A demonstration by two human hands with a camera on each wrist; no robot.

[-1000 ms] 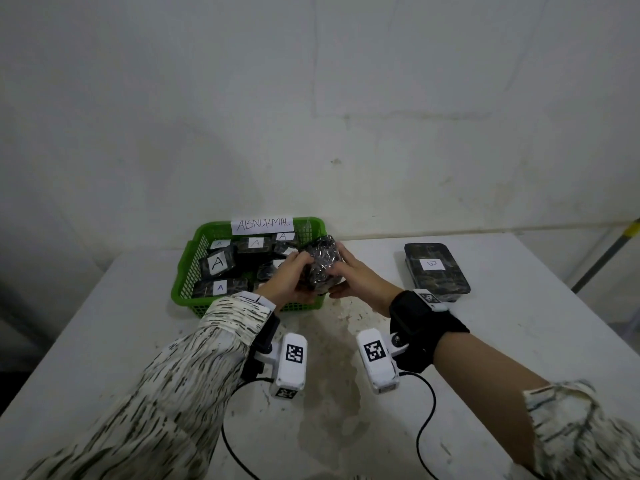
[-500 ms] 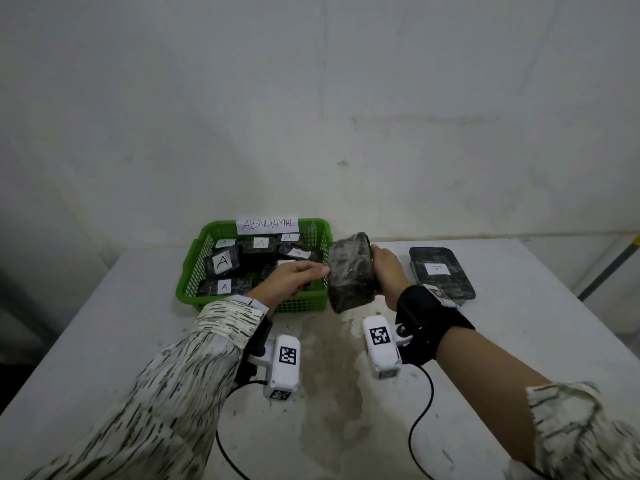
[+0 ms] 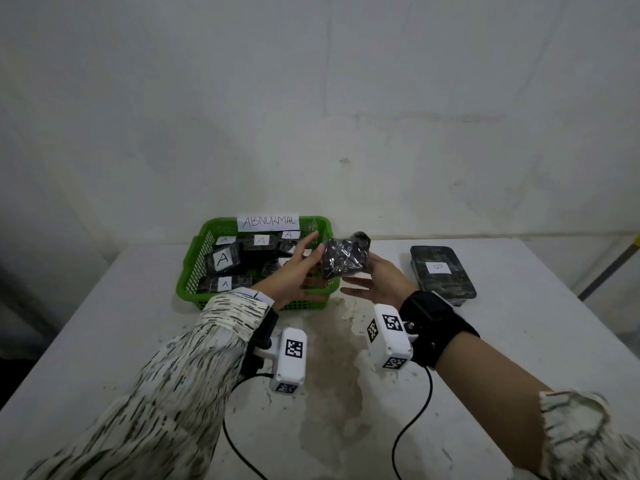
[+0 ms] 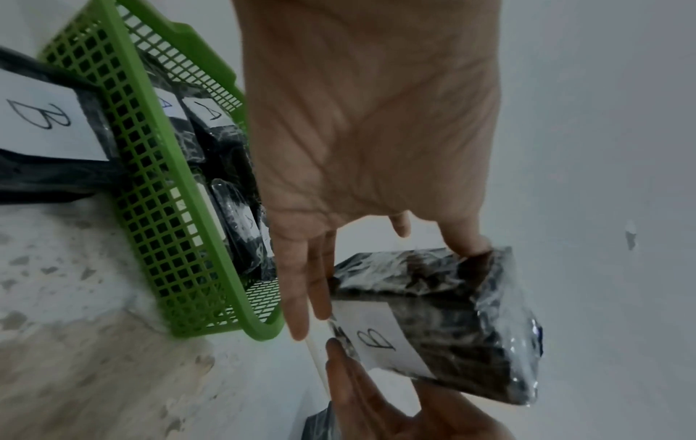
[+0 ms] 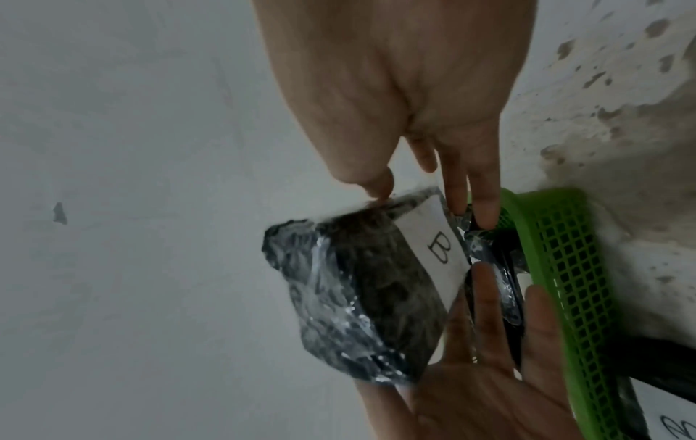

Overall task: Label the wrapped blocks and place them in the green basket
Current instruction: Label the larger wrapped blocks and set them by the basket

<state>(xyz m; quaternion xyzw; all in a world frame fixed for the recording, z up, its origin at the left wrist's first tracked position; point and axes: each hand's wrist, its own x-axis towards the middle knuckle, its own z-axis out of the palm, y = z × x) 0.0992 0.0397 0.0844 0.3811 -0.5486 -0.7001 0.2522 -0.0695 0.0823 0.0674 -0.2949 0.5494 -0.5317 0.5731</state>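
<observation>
A white sign (image 3: 268, 222) on the green basket's (image 3: 194, 268) back rim reads "ABNURMAL". Wrapped blocks inside (image 3: 223, 259) carry white labels reading "A". The held block's (image 4: 444, 324) label (image 4: 376, 339) reads "B", as does the block on the bench (image 3: 441, 271).

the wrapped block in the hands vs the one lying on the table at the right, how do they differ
The held block is up in the air, tilted, between the left hand and right hand; the table block lies flat, untouched. The held one's label faces the wrists; the other's faces up. Both are dark, wrapped in plastic and labelled B.
</observation>
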